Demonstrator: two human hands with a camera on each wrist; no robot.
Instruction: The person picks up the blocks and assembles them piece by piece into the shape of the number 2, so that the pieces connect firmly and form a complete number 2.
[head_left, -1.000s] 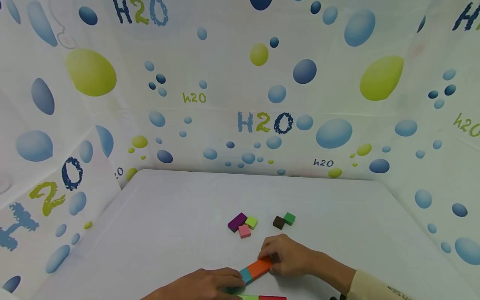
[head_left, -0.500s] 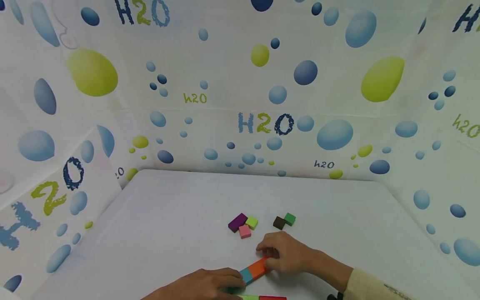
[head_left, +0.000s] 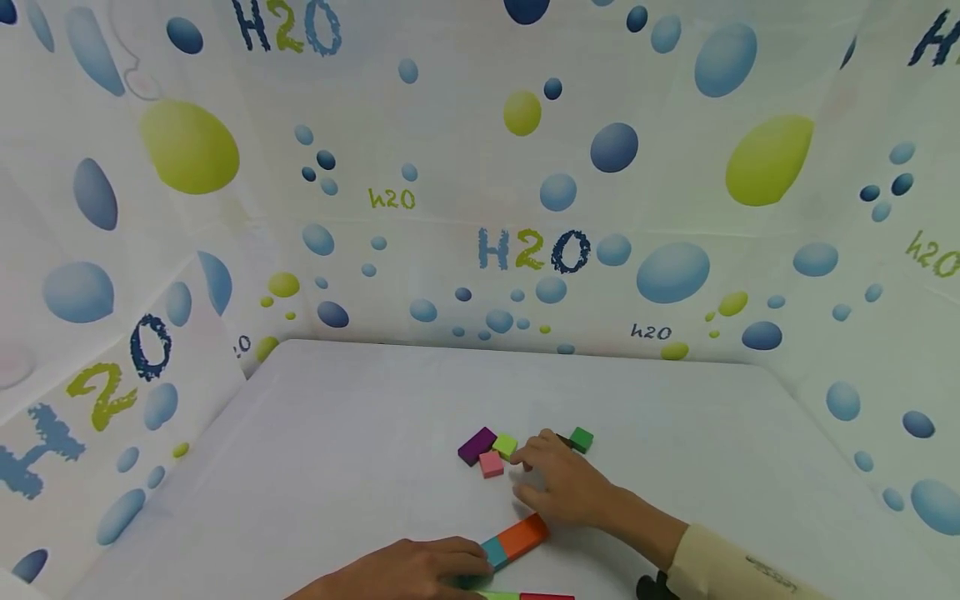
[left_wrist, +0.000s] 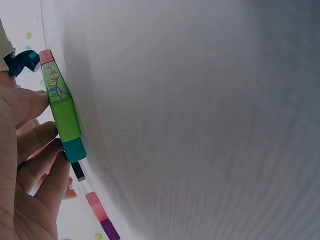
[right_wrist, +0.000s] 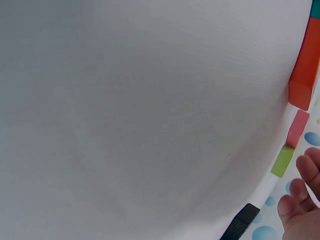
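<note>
My left hand [head_left: 420, 568] holds the teal block [head_left: 493, 553] at the near end of a slanting row, its fingertips covering part of it. Against that block lies a longer orange block [head_left: 523, 537], untouched. My right hand [head_left: 566, 483] is above the table beyond the orange block, fingers spread and loosely bent, holding nothing. It partly hides the dark brown block [head_left: 564, 441]; a green block [head_left: 581, 439] sits beside that. To the left of the right fingertips are a lime block [head_left: 505, 447], a pink block [head_left: 491, 464] and a purple block [head_left: 477, 446].
Nearest me, a light green block [head_left: 498, 596] and a red block [head_left: 547, 597] lie end to end, cut by the frame's bottom. In the left wrist view the light green block [left_wrist: 65, 117] has a printed end. A patterned backdrop [head_left: 450, 167] encloses the white table [head_left: 337, 433].
My right hand has let go of the orange block and moved away from me, toward the brown block. The left hand stays on the teal block.
</note>
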